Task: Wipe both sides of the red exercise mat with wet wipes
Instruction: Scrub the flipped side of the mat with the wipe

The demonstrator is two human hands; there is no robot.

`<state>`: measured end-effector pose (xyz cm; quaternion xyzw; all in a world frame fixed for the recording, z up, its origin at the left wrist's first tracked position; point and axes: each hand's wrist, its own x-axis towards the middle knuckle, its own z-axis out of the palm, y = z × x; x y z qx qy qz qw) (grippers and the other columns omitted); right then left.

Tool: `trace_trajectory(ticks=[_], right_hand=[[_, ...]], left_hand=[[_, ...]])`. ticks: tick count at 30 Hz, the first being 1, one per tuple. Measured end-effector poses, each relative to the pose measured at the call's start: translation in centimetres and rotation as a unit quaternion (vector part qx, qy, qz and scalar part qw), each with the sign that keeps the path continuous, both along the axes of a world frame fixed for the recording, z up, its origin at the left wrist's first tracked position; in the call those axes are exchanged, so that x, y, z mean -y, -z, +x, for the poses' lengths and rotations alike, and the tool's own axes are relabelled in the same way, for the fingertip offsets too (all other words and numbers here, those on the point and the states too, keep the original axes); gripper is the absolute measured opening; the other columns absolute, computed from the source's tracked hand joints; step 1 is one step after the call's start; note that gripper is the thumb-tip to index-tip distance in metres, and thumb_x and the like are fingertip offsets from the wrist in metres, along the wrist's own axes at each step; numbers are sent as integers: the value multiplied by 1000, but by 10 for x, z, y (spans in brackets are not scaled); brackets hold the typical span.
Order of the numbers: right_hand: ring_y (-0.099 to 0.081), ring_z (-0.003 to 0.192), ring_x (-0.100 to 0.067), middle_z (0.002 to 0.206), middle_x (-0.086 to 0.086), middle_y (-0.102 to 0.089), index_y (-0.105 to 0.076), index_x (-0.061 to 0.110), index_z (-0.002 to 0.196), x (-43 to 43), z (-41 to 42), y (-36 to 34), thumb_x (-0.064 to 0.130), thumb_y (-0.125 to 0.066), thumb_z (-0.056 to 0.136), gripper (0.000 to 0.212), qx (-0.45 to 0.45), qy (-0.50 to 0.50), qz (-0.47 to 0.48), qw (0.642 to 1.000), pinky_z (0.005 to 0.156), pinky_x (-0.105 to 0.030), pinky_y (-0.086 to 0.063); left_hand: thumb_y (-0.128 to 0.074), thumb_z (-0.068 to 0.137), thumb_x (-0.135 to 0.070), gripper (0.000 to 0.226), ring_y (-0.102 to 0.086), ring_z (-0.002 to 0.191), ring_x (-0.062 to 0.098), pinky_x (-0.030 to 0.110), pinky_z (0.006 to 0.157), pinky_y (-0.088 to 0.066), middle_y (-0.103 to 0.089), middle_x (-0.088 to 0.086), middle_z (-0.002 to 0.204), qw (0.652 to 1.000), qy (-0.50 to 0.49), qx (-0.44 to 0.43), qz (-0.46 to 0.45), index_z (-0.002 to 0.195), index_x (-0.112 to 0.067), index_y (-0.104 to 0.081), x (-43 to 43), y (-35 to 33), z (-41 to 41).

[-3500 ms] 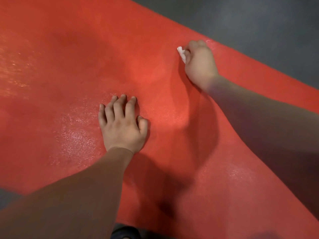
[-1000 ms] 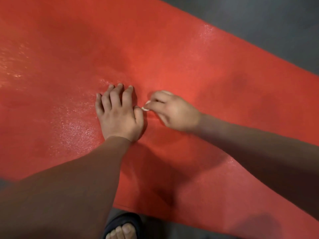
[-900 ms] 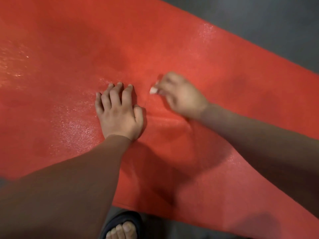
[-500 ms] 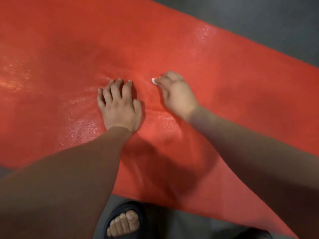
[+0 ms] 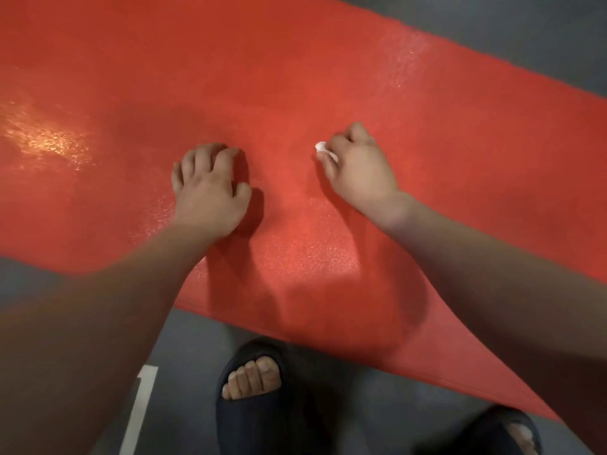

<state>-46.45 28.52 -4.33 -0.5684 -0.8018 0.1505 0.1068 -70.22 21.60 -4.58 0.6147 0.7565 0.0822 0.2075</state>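
The red mat (image 5: 295, 77) lies flat on the grey floor (image 5: 492, 24), its grainy surface shining wet in patches. The left hand (image 5: 210, 188) rests on it holding nothing, fingers half bent where they lay flat a moment before; the right hand (image 5: 358, 172) — now farther from the left one — pinches a small white wet wipe (image 5: 323, 150) against the mat.

Bare forearms, dark open-toe slide sandals (image 5: 262, 408) on both feet
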Motion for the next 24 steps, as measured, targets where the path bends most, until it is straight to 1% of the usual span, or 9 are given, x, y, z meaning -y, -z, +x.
trace_trajectory(ticks=[4,9,11,14,16,19,21,22,24], right_hand=[[-59,83,-41,97,-20,-55,-65,4,97,-3,2,-3,17,-56,98,16,-7,-41,-9,999,75,-44,-44],[-61,98,-43,116,-24,-58,-66,4,114,-60,-3,-9,17,-48,100,26,28,91,-2,995,85,-42,-44],[-62,97,-43,114,-24,-60,-67,4,113,-61,-11,-5,17,-47,100,27,40,98,-6,994,83,-42,-45],[-62,86,-43,103,-22,-60,-70,8,110,-22,-30,1,14,-48,97,27,21,38,-9,999,74,-44,-44],[-60,81,-42,96,-20,-58,-69,9,109,17,-42,6,17,-46,94,29,0,-60,-24,998,69,-45,-48],[-58,79,-37,91,-16,-57,-67,7,105,66,-45,10,22,-46,97,28,-15,-223,-43,974,69,-44,-51],[-58,78,-36,93,-16,-57,-68,7,104,60,-41,7,23,-45,96,29,-6,-282,-47,958,70,-45,-52],[-59,79,-37,95,-17,-57,-68,8,105,46,-40,5,22,-45,94,29,-2,-272,-41,961,70,-46,-52],[-61,82,-41,100,-21,-57,-69,10,110,8,-37,2,17,-47,94,29,-8,-157,-12,988,75,-45,-50]], left_hand=[[-49,85,-52,74,-8,154,29,57,124,-3,-19,0,166,996,20,-7,-82,156,-40,-33,22,-5,-18],[-65,86,-52,86,2,158,21,56,126,-2,-7,-6,171,991,45,-13,-125,160,-43,-21,24,-11,-23],[-67,85,-55,91,4,158,22,56,126,-2,-4,-7,171,989,48,-18,-142,160,-44,-18,21,-13,-24],[-68,82,-61,99,9,158,21,57,126,-1,4,-9,171,983,64,-33,-166,161,-45,-10,21,-12,-24],[-69,81,-61,102,10,158,21,57,126,0,7,-10,171,982,68,-34,-171,161,-45,-8,22,-12,-25],[-70,78,-62,104,10,158,20,56,126,-1,7,-11,171,983,70,-33,-167,161,-46,-8,22,-11,-26],[-71,78,-62,105,9,158,19,54,126,-1,6,-12,171,983,68,-32,-167,161,-47,-9,22,-13,-27],[-72,79,-62,104,9,158,18,54,126,0,5,-12,171,983,67,-30,-168,161,-47,-10,22,-13,-28],[-72,79,-60,102,9,158,18,53,126,-1,3,-13,171,984,65,-24,-167,161,-46,-12,22,-15,-29]])
